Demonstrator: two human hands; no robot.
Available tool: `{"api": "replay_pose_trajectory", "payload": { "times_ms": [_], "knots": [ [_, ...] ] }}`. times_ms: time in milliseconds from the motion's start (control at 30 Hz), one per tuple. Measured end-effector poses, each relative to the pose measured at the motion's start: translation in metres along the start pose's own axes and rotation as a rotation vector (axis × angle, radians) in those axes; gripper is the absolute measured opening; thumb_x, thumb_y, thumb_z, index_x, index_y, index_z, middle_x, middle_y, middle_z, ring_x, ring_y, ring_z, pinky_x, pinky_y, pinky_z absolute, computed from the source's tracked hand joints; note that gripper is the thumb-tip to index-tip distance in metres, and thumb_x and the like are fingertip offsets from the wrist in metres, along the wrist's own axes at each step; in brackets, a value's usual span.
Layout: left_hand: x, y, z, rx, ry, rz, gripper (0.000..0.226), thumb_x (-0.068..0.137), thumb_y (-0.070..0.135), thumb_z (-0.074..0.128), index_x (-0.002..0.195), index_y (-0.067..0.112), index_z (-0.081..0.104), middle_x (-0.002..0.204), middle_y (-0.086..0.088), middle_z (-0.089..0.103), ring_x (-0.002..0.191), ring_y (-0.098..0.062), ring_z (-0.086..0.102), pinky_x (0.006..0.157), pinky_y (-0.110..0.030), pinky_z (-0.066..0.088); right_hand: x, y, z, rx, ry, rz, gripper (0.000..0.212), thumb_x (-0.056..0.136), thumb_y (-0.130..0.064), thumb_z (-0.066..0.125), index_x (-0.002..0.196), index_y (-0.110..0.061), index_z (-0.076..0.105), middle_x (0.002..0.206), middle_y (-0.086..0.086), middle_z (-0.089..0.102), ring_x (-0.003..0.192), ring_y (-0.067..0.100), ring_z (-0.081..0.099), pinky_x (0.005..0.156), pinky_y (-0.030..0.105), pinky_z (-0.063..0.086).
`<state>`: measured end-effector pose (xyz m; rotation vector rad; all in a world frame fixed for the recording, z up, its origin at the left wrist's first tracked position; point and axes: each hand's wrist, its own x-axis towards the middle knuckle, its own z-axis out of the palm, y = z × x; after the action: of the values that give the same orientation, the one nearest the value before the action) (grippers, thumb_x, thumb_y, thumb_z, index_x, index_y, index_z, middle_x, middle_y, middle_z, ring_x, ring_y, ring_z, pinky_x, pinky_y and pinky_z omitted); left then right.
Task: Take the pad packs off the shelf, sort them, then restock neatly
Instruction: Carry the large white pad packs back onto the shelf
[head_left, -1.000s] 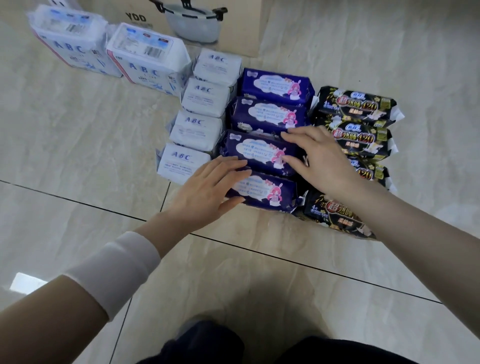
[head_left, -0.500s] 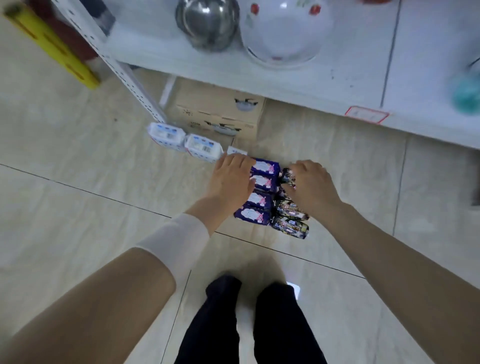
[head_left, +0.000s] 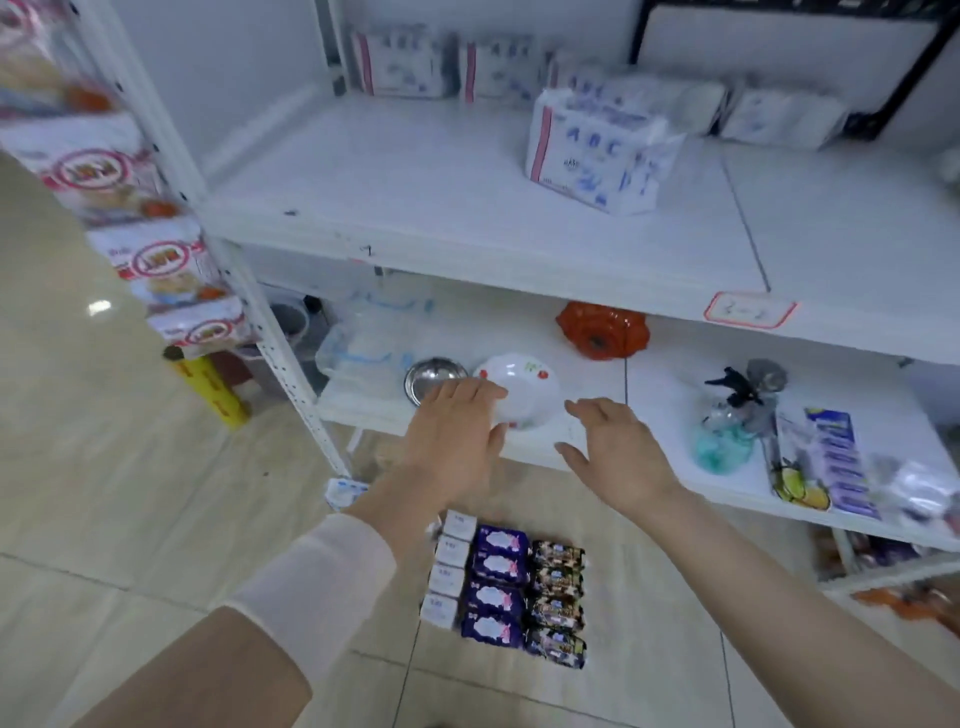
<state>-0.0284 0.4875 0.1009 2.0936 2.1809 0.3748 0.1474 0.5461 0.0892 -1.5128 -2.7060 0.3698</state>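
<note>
The left grip (head_left: 457, 436) and right grip (head_left: 615, 452) are held spread and empty. The ABC pack (head_left: 597, 156) is seen on the upper shelf (head_left: 415, 182), up and rightward, probably nearer the right grip; sorted packs (head_left: 498, 587) are laid on the floor (head_left: 156, 519).

Floor (head_left: 130, 519) w/ pad packs (head_left: 500, 587)

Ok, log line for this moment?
left hand: open, empty | right hand: open, empty | sorted packs: three columns on floor | ABC packs: on upper shelf
</note>
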Motion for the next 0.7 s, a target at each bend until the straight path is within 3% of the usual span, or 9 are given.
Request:
{"api": "replay_pose_trajectory", "payload": {
  "times_ms": [300,500,700],
  "knots": [
    [0.062,-0.027,-0.062,-0.006,0.078,0.102,0.042,0.096,0.034,0.043,0.136,0.022,0.039,0.137,0.003,0.043,0.128,-0.016,0.037,0.104,-0.024,0.021,0.039,-0.016,-0.065,0.278,0.255,0.189,0.064,0.086,-0.043,0.058,0.14,-0.016,0.037,0.139,0.005,0.044,0.129,0.021,0.038,0.102,0.032,0.034],
    [0.129,-0.027,-0.077,-0.096,0.12,0.118,0.041,0.095,0.033,0.045,0.134,0.02,0.041,0.135,0.002,0.047,0.125,-0.017,0.042,0.104,-0.026,0.026,0.09,0.019,-0.113,0.594,0.43,0.314,0.086,0.075,-0.041,0.072,0.143,-0.016,0.027,0.139,0.004,0.044,0.13,0.017,0.039,0.101,0.028,0.032],
    [0.198,-0.039,-0.078,-0.271,0.144,0.002,0.042,0.094,0.03,0.05,0.132,0.014,0.045,0.133,-0.003,0.051,0.122,-0.018,0.047,0.104,-0.031,0.034,0.157,0.06,-0.131,0.818,0.51,0.379,0.104,0.068,-0.038,0.078,0.147,-0.015,0.015,0.146,0.006,0.035,0.133,0.019,0.035,0.099,0.026,0.031]
  ]
}}
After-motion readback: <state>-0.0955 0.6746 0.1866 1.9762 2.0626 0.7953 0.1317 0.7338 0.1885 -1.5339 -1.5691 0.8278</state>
